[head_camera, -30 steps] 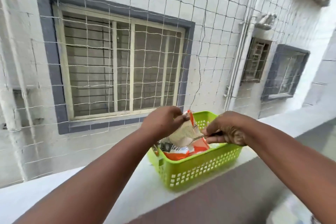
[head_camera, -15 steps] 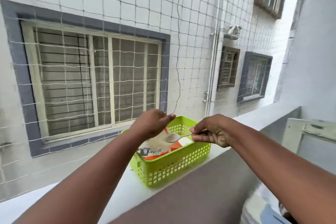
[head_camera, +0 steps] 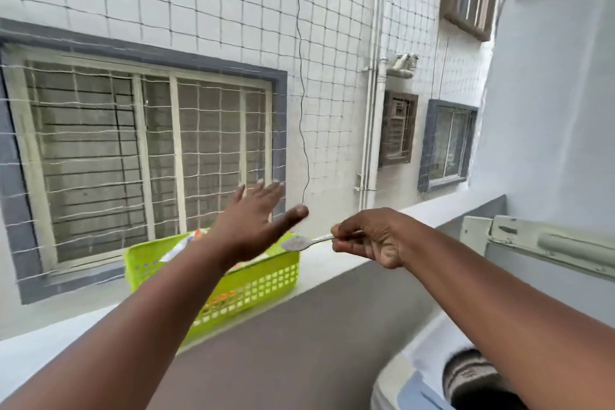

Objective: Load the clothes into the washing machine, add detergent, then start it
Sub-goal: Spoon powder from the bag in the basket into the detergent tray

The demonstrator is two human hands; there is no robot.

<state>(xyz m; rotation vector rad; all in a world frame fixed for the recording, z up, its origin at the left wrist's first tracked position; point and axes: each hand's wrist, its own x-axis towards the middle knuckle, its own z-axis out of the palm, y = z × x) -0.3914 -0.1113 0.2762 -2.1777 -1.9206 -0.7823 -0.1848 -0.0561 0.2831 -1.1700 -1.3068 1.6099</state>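
A lime green plastic basket [head_camera: 253, 289] stands on the white ledge [head_camera: 332, 268] and holds a detergent packet [head_camera: 181, 248], mostly hidden behind my left arm. My left hand [head_camera: 253, 223] hovers above the basket with fingers spread, holding nothing. To its right, my right hand [head_camera: 369, 236] pinches the handle of a metal spoon [head_camera: 296, 243] heaped with grey-white powder, just past the basket's right end. The washing machine [head_camera: 416, 376] shows at the bottom right, with striped cloth [head_camera: 466, 373] in its open top.
Netting [head_camera: 199, 27] closes off the space beyond the ledge, with a tiled wall and windows behind it. A pale raised lid or panel [head_camera: 545, 243] stands at the right against a white wall. Below the ledge the wall face is grey-brown.
My left hand let go of the detergent packet and lifted with fingers spread. My right hand drew the filled spoon out of the basket and to the right. The view swung right, showing the machine.
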